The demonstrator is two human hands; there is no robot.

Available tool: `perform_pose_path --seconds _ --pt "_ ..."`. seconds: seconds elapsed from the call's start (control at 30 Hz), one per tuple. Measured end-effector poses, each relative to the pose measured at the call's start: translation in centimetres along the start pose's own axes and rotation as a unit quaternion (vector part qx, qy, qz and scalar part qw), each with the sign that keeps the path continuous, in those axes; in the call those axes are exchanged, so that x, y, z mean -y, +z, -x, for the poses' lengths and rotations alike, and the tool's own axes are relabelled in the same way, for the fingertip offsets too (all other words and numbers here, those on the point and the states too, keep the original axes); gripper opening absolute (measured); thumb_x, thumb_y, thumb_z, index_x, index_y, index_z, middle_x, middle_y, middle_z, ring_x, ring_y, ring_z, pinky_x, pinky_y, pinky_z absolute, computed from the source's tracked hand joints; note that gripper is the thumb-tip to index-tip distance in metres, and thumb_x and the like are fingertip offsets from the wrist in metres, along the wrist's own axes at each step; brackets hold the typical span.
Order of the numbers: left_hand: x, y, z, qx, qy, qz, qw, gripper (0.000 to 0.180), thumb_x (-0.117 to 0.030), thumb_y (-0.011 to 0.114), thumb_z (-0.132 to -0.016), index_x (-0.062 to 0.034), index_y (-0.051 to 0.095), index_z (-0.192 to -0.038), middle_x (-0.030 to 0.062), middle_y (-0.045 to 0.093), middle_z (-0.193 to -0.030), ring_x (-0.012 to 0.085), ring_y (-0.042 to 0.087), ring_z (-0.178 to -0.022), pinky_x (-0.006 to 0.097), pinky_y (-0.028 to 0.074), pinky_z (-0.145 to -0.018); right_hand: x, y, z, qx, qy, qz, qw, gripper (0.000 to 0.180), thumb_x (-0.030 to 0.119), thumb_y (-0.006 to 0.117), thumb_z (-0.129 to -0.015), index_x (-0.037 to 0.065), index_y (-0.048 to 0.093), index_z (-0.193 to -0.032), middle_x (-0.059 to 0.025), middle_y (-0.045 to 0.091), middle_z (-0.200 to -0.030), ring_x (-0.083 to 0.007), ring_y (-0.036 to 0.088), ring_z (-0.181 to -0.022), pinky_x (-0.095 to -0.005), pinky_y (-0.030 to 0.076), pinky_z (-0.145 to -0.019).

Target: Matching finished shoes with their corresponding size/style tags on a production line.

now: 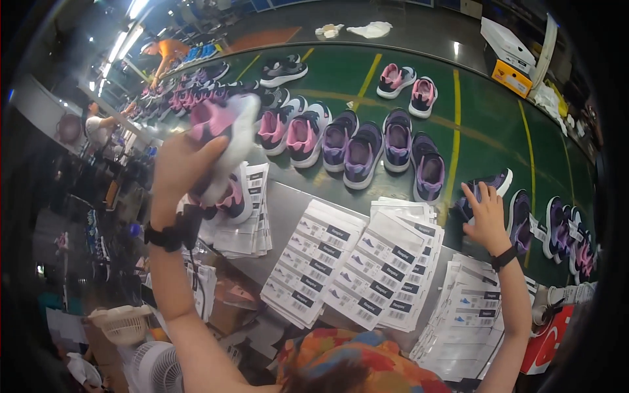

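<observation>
My left hand (178, 167) is closed round a pink-and-white sneaker (241, 134), lifted and blurred by motion. Another dark sneaker with a pink lining (233, 202) is partly hidden below it, by a stack of label sheets (259, 216). My right hand (486, 219) grips a dark purple sneaker (496, 181), which is tilted so its white sole edge shows. Between my hands, purple-lined sneakers (360, 157) and pink-lined sneakers (303, 137) stand on the green conveyor belt (426, 154).
Printed label sheets (314, 262) lie in stacks on the metal ledge before me, with more sheets (458, 314) at right. Other sneakers (557, 226) stand farther right. An orange box (511, 78) sits beyond the belt. Co-workers (171, 51) work at far left; a fan (156, 367) stands lower left.
</observation>
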State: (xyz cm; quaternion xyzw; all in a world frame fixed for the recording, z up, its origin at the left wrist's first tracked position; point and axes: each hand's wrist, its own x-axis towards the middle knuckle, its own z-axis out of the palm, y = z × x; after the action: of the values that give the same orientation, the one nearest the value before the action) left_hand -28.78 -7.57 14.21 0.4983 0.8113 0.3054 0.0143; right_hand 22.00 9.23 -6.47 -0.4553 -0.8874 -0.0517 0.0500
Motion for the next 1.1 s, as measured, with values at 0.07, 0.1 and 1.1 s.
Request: perform_pose_path --seconds 0.07,0.1,1.1 --pt "4.1 -2.2 -0.2 -0.015 -0.055 -0.165 0.985 0.050 -0.049 0.066 -0.081 -0.0025 0.068 -0.097 0.0196 0.068 -0.080 0.0349 0.067 -0.074 0.040 0.050 -0.070 0.3 -0.3 -0.5 0.024 0.023 0.005 0.999 0.072 0.018 0.079 -0.053 0.008 0.054 -0.119 -0.0201 0.042 -0.134 -0.0405 0.042 -0.119 -0.0505 0.041 -0.091" --pt "7.1 -2.9 -0.5 -0.022 -0.040 -0.152 0.987 0.042 -0.047 0.064 -0.083 -0.0071 0.068 -0.096 0.0196 0.066 -0.081 0.0377 0.065 -0.076 0.042 0.049 -0.070 0.1 -0.3 -0.5 0.050 0.052 0.012 0.997 0.067 0.017 0.078 -0.051 0.007 0.057 -0.114 -0.0196 0.042 -0.132 -0.0404 0.042 -0.118 -0.0511 0.043 -0.088" --pt "-24.1 47.8 -19.1 0.247 0.147 -0.222 0.932 0.102 -0.069 0.072 -0.064 -0.0152 0.045 -0.146 0.0369 0.002 -0.155 0.0583 -0.012 -0.141 0.083 0.004 -0.097 2.1 -8.0 20.7 0.002 0.368 -0.128 0.921 0.047 0.007 0.072 -0.076 -0.003 0.057 -0.120 -0.0229 0.057 -0.125 -0.0418 0.059 -0.110 -0.0424 0.050 -0.090"
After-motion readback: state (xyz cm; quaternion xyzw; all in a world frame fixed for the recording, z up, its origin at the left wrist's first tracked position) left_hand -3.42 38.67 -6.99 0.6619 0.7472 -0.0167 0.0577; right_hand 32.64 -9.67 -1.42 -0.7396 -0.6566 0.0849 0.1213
